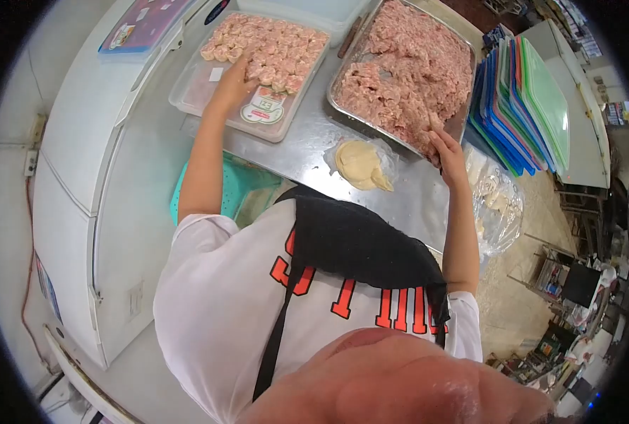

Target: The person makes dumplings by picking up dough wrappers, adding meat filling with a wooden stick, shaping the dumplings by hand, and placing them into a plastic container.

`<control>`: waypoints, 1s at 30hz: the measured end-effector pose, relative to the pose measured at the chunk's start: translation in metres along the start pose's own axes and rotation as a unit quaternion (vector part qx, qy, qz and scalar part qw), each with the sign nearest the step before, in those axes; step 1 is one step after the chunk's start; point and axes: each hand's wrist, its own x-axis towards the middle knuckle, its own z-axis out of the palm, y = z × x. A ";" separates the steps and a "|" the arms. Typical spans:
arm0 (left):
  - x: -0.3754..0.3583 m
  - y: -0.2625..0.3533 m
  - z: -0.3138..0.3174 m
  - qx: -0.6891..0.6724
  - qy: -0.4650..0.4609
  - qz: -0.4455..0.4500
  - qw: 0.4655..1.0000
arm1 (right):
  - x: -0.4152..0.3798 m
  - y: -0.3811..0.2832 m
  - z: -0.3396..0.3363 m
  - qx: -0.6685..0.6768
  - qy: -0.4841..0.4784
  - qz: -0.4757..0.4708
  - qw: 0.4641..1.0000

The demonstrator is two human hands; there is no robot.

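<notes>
My left hand [234,86] reaches over a plastic tray [196,83], its fingers curled at the edge of the rows of filled dumplings [286,53]. The fingertips meet a dumpling there and partly hide it. At the near right corner of a deep metal pan [371,121], my right hand [447,152] has its fingers pressed together against the pink minced meat [417,63]. What lies between those fingers is hard to make out. A stack of pale round dough wrappers [360,164] rests on clear plastic between the two hands, on the metal table [307,152].
Upright colored plastic sheets or lids [519,106] stand right of the pan. A clear plastic bag with pale contents [496,201] lies below them. A white fridge [109,191] flanks the left side, and a teal basket [187,194] sits under the table edge.
</notes>
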 end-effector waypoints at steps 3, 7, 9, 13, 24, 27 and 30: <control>-0.002 0.006 -0.004 0.000 -0.014 -0.003 1.000 | 0.011 -0.012 -0.010 -0.127 -0.041 0.030 0.991; 0.002 -0.004 0.001 0.026 -0.018 -0.022 0.999 | 0.013 -0.056 0.005 -0.496 -0.039 -0.197 0.845; -0.002 0.002 -0.001 0.069 -0.024 -0.009 0.997 | 0.025 -0.070 0.014 -0.618 -0.018 -0.166 0.768; -0.018 0.042 -0.005 0.204 0.036 0.039 0.978 | 0.044 -0.067 0.049 -0.673 -0.015 -0.151 0.724; -0.086 0.122 0.136 -0.100 -0.172 0.245 0.949 | 0.037 -0.033 0.084 -0.612 -0.033 -0.269 0.743; -0.095 0.129 0.158 -0.120 -0.233 0.270 0.927 | 0.028 -0.030 0.074 -0.553 -0.046 -0.221 0.802; -0.096 0.128 0.169 -0.093 -0.184 0.299 0.932 | 0.025 -0.033 0.054 -0.479 -0.076 -0.176 0.857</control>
